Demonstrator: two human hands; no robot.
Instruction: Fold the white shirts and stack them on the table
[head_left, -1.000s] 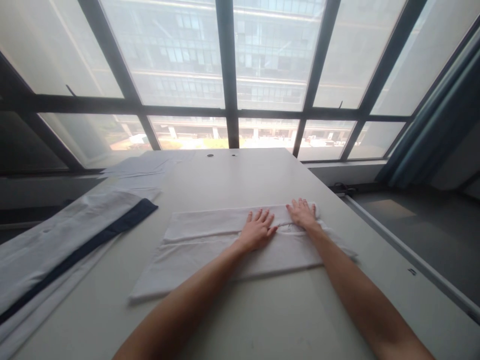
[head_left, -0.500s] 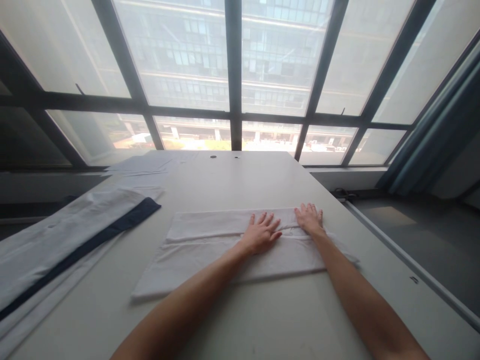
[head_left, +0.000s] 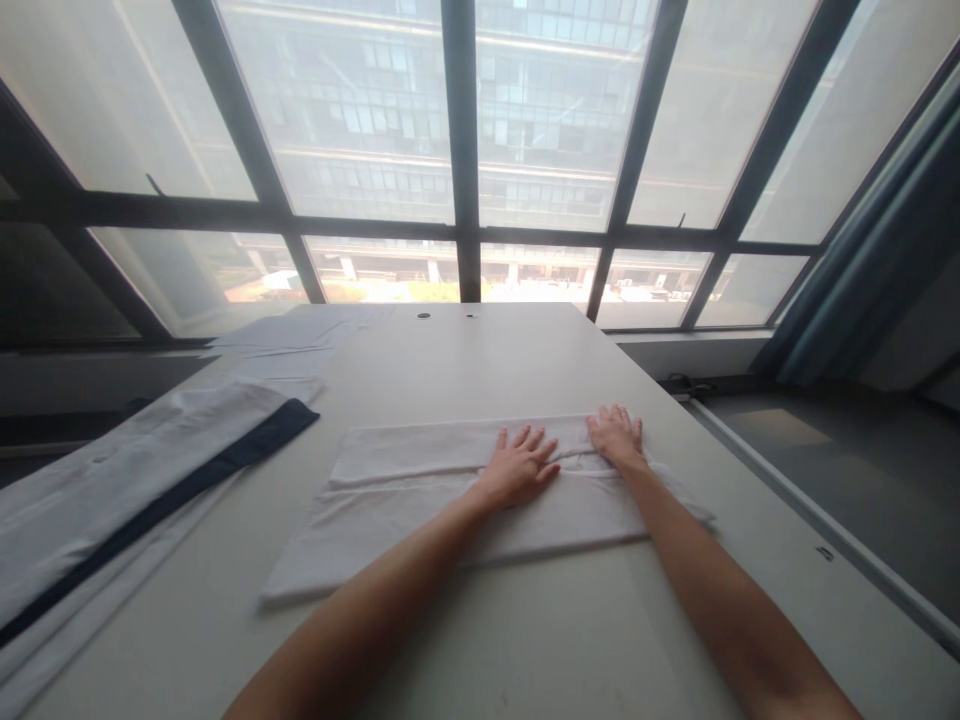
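Left hand [head_left: 520,468] lies flat with fingers spread near the middle of a folded white cloth [head_left: 397,515], gripping nothing; the right hand [head_left: 616,438] rests palm-down on its far right end, fingers slightly parted, also clasping nothing. Stretched across the lower centre of the frame, the cloth shows a lengthwise fold line, soft creases and a bunched patch between the hands. The pale worktop [head_left: 487,370] carries white fabric [head_left: 172,430] with a navy strip [head_left: 202,480] at left. Dark-framed windows [head_left: 367,110] fill the top; a blue-grey curtain [head_left: 862,230] hangs upper right.
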